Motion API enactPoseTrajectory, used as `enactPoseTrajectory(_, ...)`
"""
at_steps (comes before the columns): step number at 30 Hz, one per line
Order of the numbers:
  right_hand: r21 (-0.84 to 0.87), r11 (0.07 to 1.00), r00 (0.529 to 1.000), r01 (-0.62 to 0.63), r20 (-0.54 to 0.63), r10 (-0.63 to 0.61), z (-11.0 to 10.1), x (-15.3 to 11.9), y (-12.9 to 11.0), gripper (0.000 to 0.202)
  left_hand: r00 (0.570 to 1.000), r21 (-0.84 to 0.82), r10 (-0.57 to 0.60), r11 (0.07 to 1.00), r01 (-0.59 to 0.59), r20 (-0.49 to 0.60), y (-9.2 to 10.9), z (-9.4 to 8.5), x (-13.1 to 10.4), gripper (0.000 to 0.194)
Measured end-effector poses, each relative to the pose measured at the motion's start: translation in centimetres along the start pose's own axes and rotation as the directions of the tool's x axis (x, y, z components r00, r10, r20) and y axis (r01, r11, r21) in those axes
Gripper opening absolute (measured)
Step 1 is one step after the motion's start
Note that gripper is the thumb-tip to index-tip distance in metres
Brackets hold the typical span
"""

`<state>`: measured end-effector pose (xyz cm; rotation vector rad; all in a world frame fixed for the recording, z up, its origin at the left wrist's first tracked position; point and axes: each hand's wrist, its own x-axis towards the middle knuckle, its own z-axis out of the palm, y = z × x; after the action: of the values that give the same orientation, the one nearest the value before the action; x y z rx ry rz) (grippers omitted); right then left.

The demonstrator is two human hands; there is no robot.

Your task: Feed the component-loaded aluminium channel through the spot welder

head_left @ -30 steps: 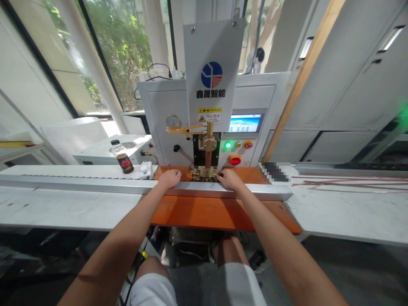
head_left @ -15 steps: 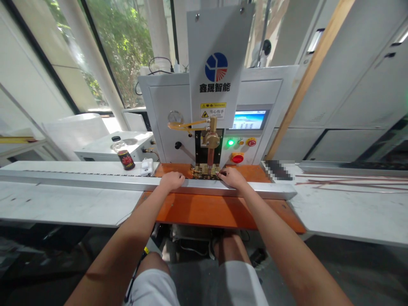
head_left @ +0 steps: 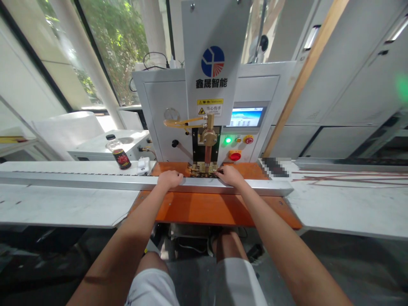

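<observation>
A welding-type machine with a copper-coloured vertical rod (head_left: 208, 155) stands in front of me. The rod's tip reaches down to a brass fixture (head_left: 200, 168). Left of the fixture, my left hand (head_left: 170, 179) is closed over the long silvery metal rail (head_left: 95, 182); whatever its fingers grip is hidden. On the other side, my right hand (head_left: 230, 175) pinches at the fixture's right end, close to the rod tip. What lies between those fingertips is too small to make out. Along the rail's left part runs a row of small dark marks or teeth.
An orange board (head_left: 197, 208) lies under the rail. On the left stand a dark-labelled bottle (head_left: 121, 159) and a small white object (head_left: 143, 165). Thin brown rods (head_left: 344, 178) lie to the right. The machine carries a lit green button (head_left: 228, 140) and a screen (head_left: 246, 117).
The whole view has shifted slightly, so everything appears a little further left and up. Both hands keep their places beside the fixture.
</observation>
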<state>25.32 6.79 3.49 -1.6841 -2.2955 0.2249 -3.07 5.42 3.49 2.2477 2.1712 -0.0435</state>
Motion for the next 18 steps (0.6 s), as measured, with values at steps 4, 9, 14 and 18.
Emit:
enactPoseTrajectory(4, 0.001, 1.000, 1.000, 0.009, 0.007, -0.009, -0.32, -0.21, -0.21, 0.037, 1.000, -0.014, -0.016, 1.000, 0.016, -0.018, 0.12, -0.20, -0.37, 0.058)
enactPoseTrajectory(9, 0.007, 1.000, 1.000, 0.012, 0.011, -0.012, -0.51, -0.35, -0.33, 0.035, 0.999, -0.026, -0.023, 0.999, 0.023, -0.027, 0.23, -0.34, -0.69, 0.057)
enactPoseTrajectory(14, -0.010, 1.000, 1.000, 0.025, 0.013, -0.025, -0.31, -0.22, -0.12, 0.037, 0.999, -0.037, -0.014, 0.999, 0.013, -0.034, 0.26, -0.25, -0.65, 0.058)
enactPoseTrajectory(18, -0.017, 1.000, 1.000, 0.018, 0.010, -0.018, -0.19, -0.13, -0.05, 0.037, 0.999, -0.043, -0.028, 0.999, 0.027, -0.022, 0.22, -0.22, -0.57, 0.058)
